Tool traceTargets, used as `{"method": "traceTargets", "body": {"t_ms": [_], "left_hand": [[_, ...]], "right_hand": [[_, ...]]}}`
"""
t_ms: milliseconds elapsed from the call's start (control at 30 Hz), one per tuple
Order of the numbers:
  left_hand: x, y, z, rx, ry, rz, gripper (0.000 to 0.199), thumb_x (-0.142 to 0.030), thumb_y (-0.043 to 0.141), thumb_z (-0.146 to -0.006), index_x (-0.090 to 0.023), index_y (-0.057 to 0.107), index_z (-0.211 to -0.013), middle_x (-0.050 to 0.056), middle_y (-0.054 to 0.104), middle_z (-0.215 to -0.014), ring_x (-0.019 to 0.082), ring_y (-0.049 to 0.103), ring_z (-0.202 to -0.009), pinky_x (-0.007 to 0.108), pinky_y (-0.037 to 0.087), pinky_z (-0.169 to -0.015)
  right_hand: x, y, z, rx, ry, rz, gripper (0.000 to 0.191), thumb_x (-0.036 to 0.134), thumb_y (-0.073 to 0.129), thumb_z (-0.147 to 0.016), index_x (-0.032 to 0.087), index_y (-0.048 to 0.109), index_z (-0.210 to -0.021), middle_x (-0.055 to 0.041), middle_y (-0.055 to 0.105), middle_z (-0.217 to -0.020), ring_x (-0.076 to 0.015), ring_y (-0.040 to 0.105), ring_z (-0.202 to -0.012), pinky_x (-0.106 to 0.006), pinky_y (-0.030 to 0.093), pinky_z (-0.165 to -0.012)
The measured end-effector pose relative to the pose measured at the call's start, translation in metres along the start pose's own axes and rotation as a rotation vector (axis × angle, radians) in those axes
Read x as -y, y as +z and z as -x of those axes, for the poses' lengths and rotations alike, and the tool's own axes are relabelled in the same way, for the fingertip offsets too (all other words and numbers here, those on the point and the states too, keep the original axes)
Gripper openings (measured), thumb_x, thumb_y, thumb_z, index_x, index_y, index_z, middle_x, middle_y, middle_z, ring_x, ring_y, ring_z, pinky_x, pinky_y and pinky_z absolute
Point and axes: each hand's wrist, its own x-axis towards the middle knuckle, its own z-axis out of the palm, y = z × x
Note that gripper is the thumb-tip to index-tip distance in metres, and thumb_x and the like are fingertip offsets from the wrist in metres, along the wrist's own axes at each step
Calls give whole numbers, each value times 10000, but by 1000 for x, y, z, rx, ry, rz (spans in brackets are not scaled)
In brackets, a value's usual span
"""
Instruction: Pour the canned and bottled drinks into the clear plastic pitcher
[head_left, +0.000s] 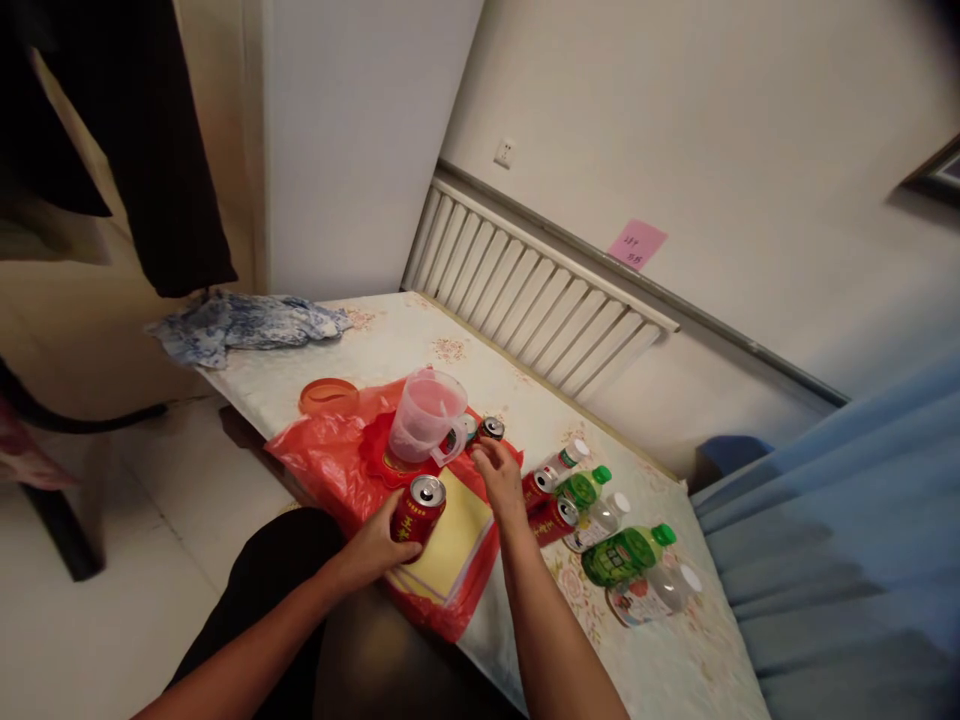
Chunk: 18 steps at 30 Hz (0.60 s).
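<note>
My left hand (382, 540) is wrapped around a red drink can (421, 515), which it holds near the table's front edge with the opened top facing up. My right hand (499, 478) reaches over the yellow sheet (450, 540), its fingers slightly bent and apart. Just beyond those fingertips stands a dark can (491, 430); I cannot tell whether they touch. A translucent plastic jug (426, 415) partly hides another can beside the dark one. The jug sits by a red scalloped dish (375, 450), on a red plastic bag (322, 450).
Right of my right hand, two red cans (551, 522) stand among several bottles, including a green one (619, 558). An orange lid (328, 397) and a patterned cloth (255, 325) lie to the left on the flowered tablecloth (390, 325). A radiator (517, 280) lines the far side; a blue curtain (847, 530) hangs right.
</note>
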Motion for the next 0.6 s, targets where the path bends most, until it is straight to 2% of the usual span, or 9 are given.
{"method": "traceTargets", "body": {"t_ms": [100, 200, 300, 400, 500, 600], "left_hand": [[-2, -6, 3, -7, -28, 23, 825, -251, 734, -593, -155, 441, -1358, 122, 618, -1341, 319, 577, -1241, 430, 444, -1070], [0, -14, 6, -25, -47, 16, 780, -274, 736, -594, -160, 470, -1318, 112, 647, -1296, 323, 602, -1202, 429, 469, -1038], [2, -23, 9, -46, -49, -19, 774, -308, 751, -579, -161, 495, -1295, 111, 670, -1253, 341, 612, -1181, 446, 481, -1019], [5, -32, 12, -77, -33, -46, 782, -329, 763, -569, -159, 519, -1293, 117, 675, -1249, 353, 603, -1195, 457, 469, -1033], [8, -41, 15, -106, -32, -56, 809, -323, 770, -560, -167, 522, -1315, 124, 667, -1270, 355, 598, -1205, 463, 466, -1037], [9, -47, 17, -146, -29, -55, 839, -314, 768, -560, -154, 508, -1342, 142, 649, -1302, 356, 585, -1227, 473, 458, -1046]], "right_hand": [[-5, 19, -16, -64, -13, -45, 342, 475, 626, -813, 212, 694, -1021, -44, 733, -1010, -205, 672, -913, -314, 536, -810], [-7, 41, -24, -28, -25, -89, 334, 517, 586, -832, 199, 682, -794, -5, 696, -782, -171, 623, -738, -273, 501, -706], [-9, 62, -28, -41, -14, -133, 419, 555, 523, -851, 202, 568, -632, 30, 571, -575, -136, 522, -555, -253, 444, -573], [-9, 80, -34, -145, -8, -179, 416, 538, 475, -863, 227, 455, -589, 68, 444, -499, -111, 416, -469, -241, 378, -492], [-1, 88, -43, -246, -12, -203, 380, 490, 492, -856, 240, 407, -583, 86, 386, -477, -107, 393, -457, -237, 361, -482], [18, 81, -52, -279, -25, -204, 386, 497, 527, -849, 239, 421, -583, 90, 383, -450, -111, 393, -445, -241, 350, -473]]}}
